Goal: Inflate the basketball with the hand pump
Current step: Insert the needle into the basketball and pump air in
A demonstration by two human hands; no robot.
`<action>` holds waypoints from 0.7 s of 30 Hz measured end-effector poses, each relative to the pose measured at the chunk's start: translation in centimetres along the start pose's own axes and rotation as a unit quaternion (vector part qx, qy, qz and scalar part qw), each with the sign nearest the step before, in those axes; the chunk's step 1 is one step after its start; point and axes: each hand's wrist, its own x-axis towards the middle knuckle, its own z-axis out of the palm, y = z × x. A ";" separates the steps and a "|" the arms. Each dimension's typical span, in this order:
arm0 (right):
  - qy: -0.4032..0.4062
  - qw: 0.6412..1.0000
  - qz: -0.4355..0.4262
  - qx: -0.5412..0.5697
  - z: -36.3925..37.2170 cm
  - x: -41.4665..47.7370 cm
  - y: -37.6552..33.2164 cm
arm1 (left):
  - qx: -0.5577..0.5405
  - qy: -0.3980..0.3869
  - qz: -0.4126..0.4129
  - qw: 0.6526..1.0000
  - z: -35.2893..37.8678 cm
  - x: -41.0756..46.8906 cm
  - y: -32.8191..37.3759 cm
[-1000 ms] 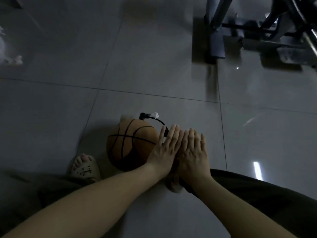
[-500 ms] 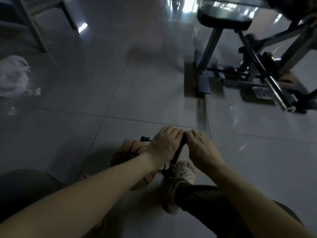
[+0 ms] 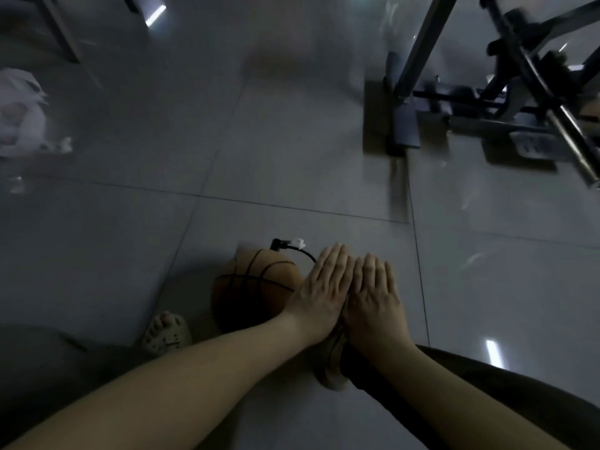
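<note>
An orange basketball (image 3: pixel 250 292) lies on the tiled floor between my feet. A thin black hose (image 3: pixel 292 250) with a white tag arcs from the ball's top toward my hands. My left hand (image 3: pixel 319 287) and my right hand (image 3: pixel 373 290) lie side by side, fingers straight and flat, pressing down on the pump handle, which they hide. The pump body is hidden below them.
My left foot in a pale clog (image 3: pixel 167 332) is beside the ball; my right clog (image 3: pixel 331 368) sits under my hands. A metal exercise machine (image 3: pixel 487 92) stands far right. A white bag (image 3: pixel 19 115) lies far left, with a chair leg (image 3: pixel 61 34) behind it.
Half a second ago my hands were raised with fingers curled round the handle. Now they are pushed down low, fingers flat, and the view has tilted down.
</note>
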 end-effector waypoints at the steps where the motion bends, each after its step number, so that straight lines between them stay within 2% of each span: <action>1: -0.010 1.000 0.004 0.002 0.9 0.4 -0.2 | -0.004 -0.013 0.002 1.000 0.9 0.1 0.1; 5: -0.046 0.999 0.015 0.004 3.6 1.3 -0.5 | 0.013 -0.062 0.018 0.998 3.2 0.2 0.6; 9: -0.054 0.998 0.012 0.013 3.2 1.4 -0.4 | -0.012 -0.113 0.021 0.993 2.7 0.3 0.4; 12: -0.048 0.996 0.016 0.077 1.0 1.5 0.0 | -0.041 -0.173 0.034 0.983 0.4 0.8 -0.4; 13: -0.075 0.992 0.004 0.102 -0.3 1.5 0.4 | -0.061 -0.175 0.037 0.982 -0.7 1.0 -0.9; 15: -0.141 0.981 -0.045 0.127 -3.0 1.2 1.0 | -0.099 -0.162 0.053 0.980 -2.8 1.3 -2.0; 16: -0.143 0.980 -0.058 0.125 -4.5 0.8 1.4 | -0.110 -0.139 0.062 0.982 -3.9 1.5 -2.6; 21: 0.066 0.991 -0.059 0.097 -12.8 -0.4 3.0 | -0.128 0.035 0.076 0.988 -11.8 3.2 -5.9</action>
